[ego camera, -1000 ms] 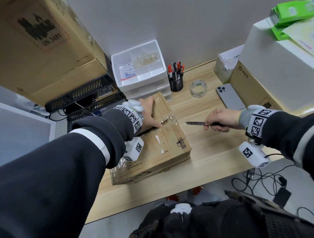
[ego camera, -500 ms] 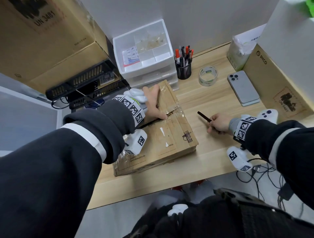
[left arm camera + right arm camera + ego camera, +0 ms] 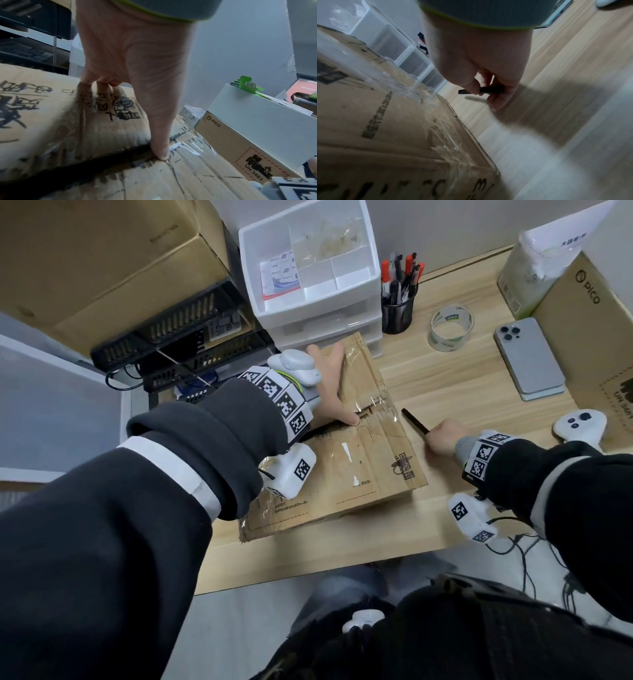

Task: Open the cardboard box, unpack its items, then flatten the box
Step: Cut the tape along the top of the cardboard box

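Observation:
A worn brown cardboard box (image 3: 359, 474) lies on the wooden desk (image 3: 445, 392), with clear tape split along its top seam. My left hand (image 3: 329, 392) rests on the far flap with its fingers fairly straight. In the left wrist view the thumb (image 3: 161, 148) presses at the seam, where a dark gap shows under the far flap (image 3: 51, 121). My right hand (image 3: 442, 436) is on the desk just right of the box and grips a thin black utility knife (image 3: 414, 421). The right wrist view shows that knife (image 3: 488, 90) held low over the desk beside the box (image 3: 385, 121).
Behind the box stand a white drawer unit (image 3: 308, 285), a pen cup (image 3: 397, 309) and a tape roll (image 3: 452, 326). A phone (image 3: 527, 357), a PICO carton (image 3: 582, 337) and a white controller (image 3: 579, 426) sit at the right. A black rack (image 3: 178, 337) is left; cables hang off the front edge.
My right hand has pulled the knife away from the seam and dropped to the desk beside the box. The left hand stays on the far flap.

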